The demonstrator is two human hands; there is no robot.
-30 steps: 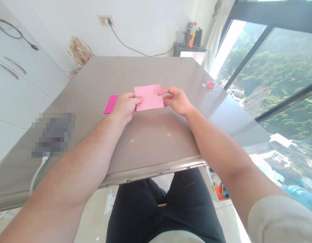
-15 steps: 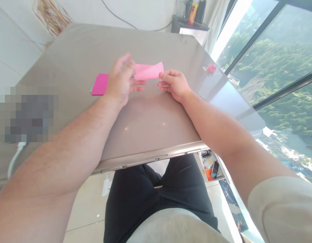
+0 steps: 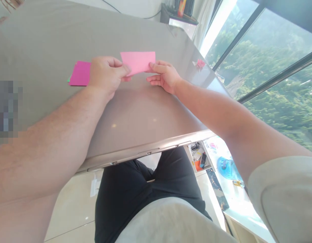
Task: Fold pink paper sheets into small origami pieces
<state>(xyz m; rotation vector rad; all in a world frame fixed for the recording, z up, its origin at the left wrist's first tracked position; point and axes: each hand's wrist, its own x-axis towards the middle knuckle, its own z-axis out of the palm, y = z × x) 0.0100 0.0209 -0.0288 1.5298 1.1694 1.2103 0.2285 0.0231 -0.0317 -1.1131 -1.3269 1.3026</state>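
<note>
Head view: magenta paper (image 3: 80,73) partly behind left hand (image 3: 104,75).

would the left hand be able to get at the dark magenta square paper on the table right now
Probably yes: the dark magenta square paper lies right beside the left hand, with nothing seen on its visible part, though that hand would likely first have to release the light pink paper.

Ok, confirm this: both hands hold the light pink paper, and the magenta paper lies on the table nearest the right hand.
Wrong hand: in the head view, the magenta paper lies on the table nearest the left hand, not the right hand. Both do hold the light pink paper.
</note>
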